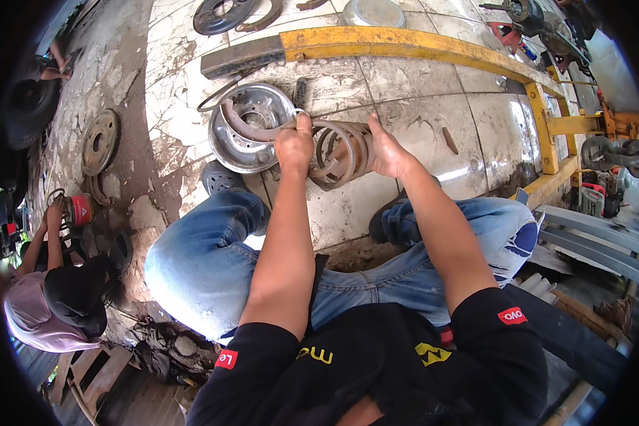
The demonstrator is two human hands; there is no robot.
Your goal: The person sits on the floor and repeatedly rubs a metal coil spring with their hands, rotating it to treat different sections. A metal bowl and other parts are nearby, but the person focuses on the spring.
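Several curved, rust-brown brake shoes (348, 170) are held in a bundle between my hands, above the tiled floor. My left hand (295, 145) is closed round their left side, thumb on top. One curved arm (243, 128) of the bundle reaches out left of that hand, over a shiny round metal dish (224, 153) with a central hole. My right hand (389, 148) grips the bundle's right side with its thumb pointing up; its fingers pass partly behind the curves. How the pieces overlap is hard to make out.
A yellow steel frame (390, 46) crosses beyond my hands and runs down the right side. Another person (71, 298) crouches at the left, hands at a red can (80, 211). A rusty disc (100, 142) lies nearby. Grey metal bars (596, 241) are at the right.
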